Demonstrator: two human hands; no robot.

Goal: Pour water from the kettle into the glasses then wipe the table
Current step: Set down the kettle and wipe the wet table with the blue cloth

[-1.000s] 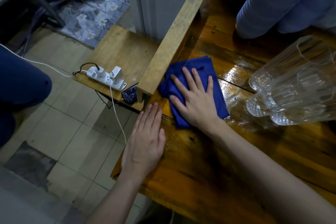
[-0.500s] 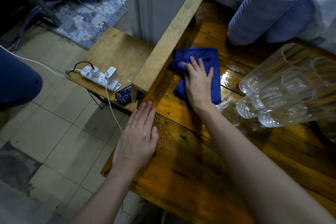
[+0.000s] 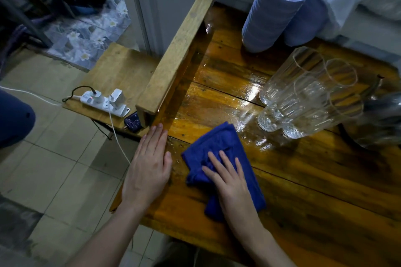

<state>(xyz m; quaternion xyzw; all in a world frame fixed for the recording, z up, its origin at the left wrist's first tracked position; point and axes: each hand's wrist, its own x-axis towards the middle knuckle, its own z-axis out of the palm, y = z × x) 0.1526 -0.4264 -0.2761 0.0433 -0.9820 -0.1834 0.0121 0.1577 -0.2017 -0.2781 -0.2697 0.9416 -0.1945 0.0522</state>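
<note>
Water (image 3: 219, 84) lay in a shiny film across the far planks of the table (image 3: 314, 197), from the raised wooden rail (image 3: 180, 54) to the feet of the glasses (image 3: 303, 97). The cloth (image 3: 214, 143) sat folded on the near left part of the tabletop. The right hand (image 3: 233, 182) pressed flat on it with fingers straight and slightly spread, not gripping. The left hand (image 3: 149, 171) rested palm down on the table's left edge, fingers straight and pressed together, thumb out to the side, just beside the cloth but not touching it. The glasses stood clustered at the right, with the kettle (image 3: 382, 115) just behind them at the frame's edge, dim and partly cut off. Whether the glasses held water could not be told for sure.

Wiping seemed to be under way, with the wettest part not yet reached. The main risk was to the left. A power strip (image 3: 104, 102) with plugs in it lay on the low shelf (image 3: 117, 67) just below the table edge, and a sweep toward that side could push water off the open corner near the rail's end and onto it. A broad stroke to the right could catch the glasses, which stood close together and would likely knock one another over. Since the hand only pressed on the cloth, the folds could slip or bunch on the slick wood and leave streaks.
</note>
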